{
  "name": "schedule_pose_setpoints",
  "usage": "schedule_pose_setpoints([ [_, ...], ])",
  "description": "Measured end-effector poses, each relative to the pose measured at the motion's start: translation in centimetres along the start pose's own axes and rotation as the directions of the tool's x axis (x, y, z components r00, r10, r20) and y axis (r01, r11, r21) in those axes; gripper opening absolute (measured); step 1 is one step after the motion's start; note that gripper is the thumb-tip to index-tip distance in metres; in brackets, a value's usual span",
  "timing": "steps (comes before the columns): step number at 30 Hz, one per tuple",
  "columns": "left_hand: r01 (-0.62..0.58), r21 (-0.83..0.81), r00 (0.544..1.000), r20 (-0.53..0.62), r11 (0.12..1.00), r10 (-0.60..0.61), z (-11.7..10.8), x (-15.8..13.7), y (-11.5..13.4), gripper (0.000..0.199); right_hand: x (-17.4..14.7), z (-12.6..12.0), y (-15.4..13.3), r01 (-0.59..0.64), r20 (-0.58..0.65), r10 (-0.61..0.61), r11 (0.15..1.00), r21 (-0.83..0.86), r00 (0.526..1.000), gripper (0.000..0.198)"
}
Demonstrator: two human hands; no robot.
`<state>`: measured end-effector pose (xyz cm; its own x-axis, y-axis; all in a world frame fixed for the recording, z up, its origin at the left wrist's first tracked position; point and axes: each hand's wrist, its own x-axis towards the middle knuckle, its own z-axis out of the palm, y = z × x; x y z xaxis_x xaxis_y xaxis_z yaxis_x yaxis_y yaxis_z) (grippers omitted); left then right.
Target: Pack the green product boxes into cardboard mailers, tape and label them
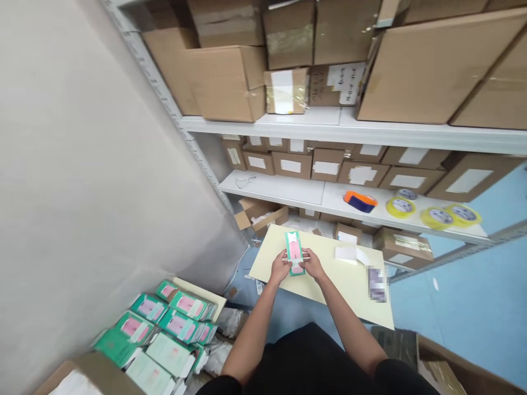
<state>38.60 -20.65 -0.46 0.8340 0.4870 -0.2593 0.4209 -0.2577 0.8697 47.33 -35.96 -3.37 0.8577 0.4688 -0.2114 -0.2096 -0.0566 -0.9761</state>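
Between my two hands is a flat green packet (pixel 293 247) with a pink picture and a white label, held above a pale yellow tabletop (pixel 325 285). My left hand (pixel 280 267) grips its lower left edge, thumb on the front. On the opposite edge my right hand (pixel 313 264) does the same, its thumb near a pale strip across the packet. The fingers behind the packet are partly hidden. To the right on the tabletop lie white labels (pixel 346 253) with a curling strip, and a blurred-out item (pixel 376 284).
Stacks of similar green packets (pixel 177 323) stand at the lower left. Ahead, a white shelf (pixel 280 189) bears cardboard boxes (pixel 292 164), an orange and blue tape dispenser (pixel 360 201) and several rolls of yellow tape (pixel 400 207). An open carton (pixel 249 216) sits behind the tabletop.
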Motion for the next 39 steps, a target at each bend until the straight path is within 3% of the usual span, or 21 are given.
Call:
schedule_pose_setpoints([
  [4,0.004,-0.053,0.999,0.037,0.999,-0.002,4.1,1.4,1.5,0.062,0.6,-3.8,0.2,-0.012,-0.090,0.017,0.998,0.065,0.996,0.043],
  [8,0.018,-0.187,0.999,0.034,0.982,-0.012,5.5,3.0,1.3,0.079,1.5,-5.0,1.2,-0.051,-0.144,0.071,0.990,0.135,0.987,0.045],
  [13,0.021,-0.192,0.992,0.123,0.981,0.003,5.3,5.8,-0.1,0.088,3.0,-5.0,3.0,-0.051,-0.155,0.080,0.981,0.185,0.985,0.075],
  [18,-0.034,-0.115,0.975,0.216,0.993,0.059,5.0,9.8,-2.0,0.084,5.6,-4.1,4.4,-0.012,-0.097,0.023,0.993,0.113,0.995,0.060],
  [22,-0.041,-0.078,0.948,0.313,0.996,0.063,4.8,12.6,-3.7,0.080,7.7,-3.1,5.8,0.011,-0.115,-0.007,1.000,0.029,0.993,0.064],
  [28,-0.019,0.057,0.891,0.453,0.998,-0.009,4.4,15.1,-5.8,0.085,8.5,-1.4,7.8,-0.176,-0.141,0.158,0.976,-0.129,0.977,0.064],
  [31,-0.130,0.064,0.883,0.461,0.989,0.086,3.8,16.1,-5.6,0.089,8.4,-0.9,7.8,-0.248,-0.275,0.199,0.957,-0.154,0.941,0.059],
  [33,-0.284,0.080,0.848,0.485,0.955,0.212,3.3,16.9,-4.7,0.082,8.1,-0.7,7.6,-0.335,-0.401,0.251,0.930,-0.152,0.881,0.057],
  [35,-0.417,0.093,0.780,0.548,0.904,0.303,3.0,18.0,-3.7,0.068,7.5,-0.3,7.4,-0.413,-0.471,0.325,0.906,-0.095,0.820,0.053],
  [37,-0.487,0.096,0.712,0.620,0.868,0.331,2.9,19.1,-2.7,0.054,6.8,0.4,7.3,-0.442,-0.465,0.385,0.897,-0.016,0.797,0.050],
  [39,-0.522,0.109,0.672,0.663,0.846,0.329,2.9,19.8,-2.1,0.048,6.4,1.2,7.3,-0.421,-0.429,0.418,0.902,0.095,0.800,0.049],
])
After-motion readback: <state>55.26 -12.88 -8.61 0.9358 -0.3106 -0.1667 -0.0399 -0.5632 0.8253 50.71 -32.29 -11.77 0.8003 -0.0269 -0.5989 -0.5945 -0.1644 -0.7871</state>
